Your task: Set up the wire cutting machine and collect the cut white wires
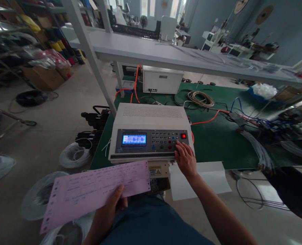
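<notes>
My left hand (113, 207) grips the lower edge of a pink printed form (94, 189), thumb on top, holding it out in front of my lap. My right hand (185, 158) rests on the lower right of the keypad (164, 139) of a white machine (151, 115), fingers curled with the fingertips on the buttons, just below a lit red button (183, 136). A blue screen (134, 139) glows on the left of the panel.
The machine stands on a green mat (217, 139) with an orange cable (207, 120), a coil of wire (200, 98), blue wiring (253, 119) and a white box (162, 80) behind. A white sheet (212, 178) lies at the mat's edge. Wire spools (73, 154) lie on the floor left.
</notes>
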### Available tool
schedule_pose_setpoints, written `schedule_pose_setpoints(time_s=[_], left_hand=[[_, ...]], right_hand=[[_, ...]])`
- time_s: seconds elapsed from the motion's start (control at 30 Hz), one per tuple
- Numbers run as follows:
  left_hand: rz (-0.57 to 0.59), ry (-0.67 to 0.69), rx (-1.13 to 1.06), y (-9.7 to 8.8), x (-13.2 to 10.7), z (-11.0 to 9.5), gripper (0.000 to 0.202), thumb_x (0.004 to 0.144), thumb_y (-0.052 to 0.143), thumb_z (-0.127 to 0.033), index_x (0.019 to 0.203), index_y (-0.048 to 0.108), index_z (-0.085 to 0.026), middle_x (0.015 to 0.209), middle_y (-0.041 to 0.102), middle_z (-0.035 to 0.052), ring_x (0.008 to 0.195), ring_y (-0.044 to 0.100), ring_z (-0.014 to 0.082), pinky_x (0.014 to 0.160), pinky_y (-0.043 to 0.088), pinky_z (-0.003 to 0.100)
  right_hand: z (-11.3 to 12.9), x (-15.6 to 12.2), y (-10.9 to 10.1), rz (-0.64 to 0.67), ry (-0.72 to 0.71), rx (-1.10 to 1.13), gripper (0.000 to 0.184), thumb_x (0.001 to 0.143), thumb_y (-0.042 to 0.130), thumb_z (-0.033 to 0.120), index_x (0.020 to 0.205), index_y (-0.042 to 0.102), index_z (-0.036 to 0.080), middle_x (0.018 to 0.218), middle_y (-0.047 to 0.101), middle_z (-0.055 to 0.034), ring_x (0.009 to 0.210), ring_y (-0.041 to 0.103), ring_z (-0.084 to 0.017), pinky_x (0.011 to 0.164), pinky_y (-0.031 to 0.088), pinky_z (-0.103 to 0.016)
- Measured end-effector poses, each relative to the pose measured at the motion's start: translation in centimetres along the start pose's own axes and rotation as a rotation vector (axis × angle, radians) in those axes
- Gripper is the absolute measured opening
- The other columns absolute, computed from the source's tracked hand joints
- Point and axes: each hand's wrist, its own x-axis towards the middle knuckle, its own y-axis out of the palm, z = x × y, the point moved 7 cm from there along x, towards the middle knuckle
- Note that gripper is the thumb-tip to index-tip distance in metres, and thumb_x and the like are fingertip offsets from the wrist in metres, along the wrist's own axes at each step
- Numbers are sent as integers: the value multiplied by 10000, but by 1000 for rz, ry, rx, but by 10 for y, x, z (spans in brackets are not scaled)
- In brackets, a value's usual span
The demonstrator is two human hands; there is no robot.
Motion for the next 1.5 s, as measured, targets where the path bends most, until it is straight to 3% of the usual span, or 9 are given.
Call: schedule_pose_setpoints(time_s=[0.17, 0.43, 0.7, 0.83, 0.97, 1.1, 1.2, 1.5], left_hand=[[81, -61, -28, 1, 4, 9, 536, 821, 368, -571, 452, 511, -211, 478, 518, 19, 459, 456, 143, 549, 425, 261], [105, -154, -30, 5, 0, 31, 566, 812, 355, -594, 443, 513, -196, 471, 501, 26, 473, 472, 146, 567, 417, 266], [88, -150, -102, 3, 0, 38, 534, 797, 401, -588, 461, 518, -190, 482, 506, 28, 469, 460, 146, 526, 392, 264], [67, -161, -38, 1, 0, 39, 544, 793, 392, -605, 469, 526, -188, 475, 508, 28, 470, 467, 153, 540, 405, 270], [91, -132, 2, 0, 0, 29, 568, 801, 351, -622, 452, 510, -203, 479, 513, 32, 478, 475, 160, 545, 420, 270], [72, -48, 77, -2, 0, 15, 558, 819, 335, -601, 444, 497, -222, 469, 503, 18, 479, 478, 159, 633, 437, 276], [55, -39, 94, -2, 0, 13, 548, 829, 344, -581, 448, 500, -220, 470, 505, 15, 468, 463, 154, 613, 421, 270], [127, -123, 5, 12, 3, 24, 572, 810, 334, -606, 430, 511, -217, 476, 513, 31, 504, 496, 157, 638, 434, 277]], right_hand=[[8, 3, -3, -8, -32, 2, 282, 855, 486, 227, 1133, 510, 186, 1217, 588, -64, 1173, 459, -225, 1007, 349, -441], [76, 38, 26, 92, -175, 138, 247, 876, 463, 281, 1107, 522, 216, 1259, 560, -19, 1214, 411, -215, 1044, 298, -441], [77, 54, 28, 77, -218, 121, 233, 876, 468, 278, 1093, 512, 206, 1230, 581, -7, 1184, 434, -207, 1060, 278, -443], [81, 67, 29, 68, -194, 127, 219, 879, 458, 279, 1075, 518, 201, 1219, 589, -21, 1170, 448, -207, 1051, 294, -443], [69, 57, 23, 78, -140, 184, 205, 879, 458, 275, 1062, 524, 211, 1188, 609, -8, 1163, 456, -205, 1063, 287, -451], [28, 20, 6, 1, 7, 214, 253, 872, 454, 224, 1120, 489, 189, 1206, 588, -65, 1171, 457, -204, 1011, 372, -442], [4, -3, -3, -31, 59, 177, 289, 866, 456, 205, 1153, 466, 177, 1227, 567, -96, 1184, 451, -213, 975, 417, -437], [-3, 1, -9, 35, 17, 126, 235, 864, 470, 238, 1088, 510, 179, 1179, 598, -98, 1127, 499, -229, 935, 453, -421]])
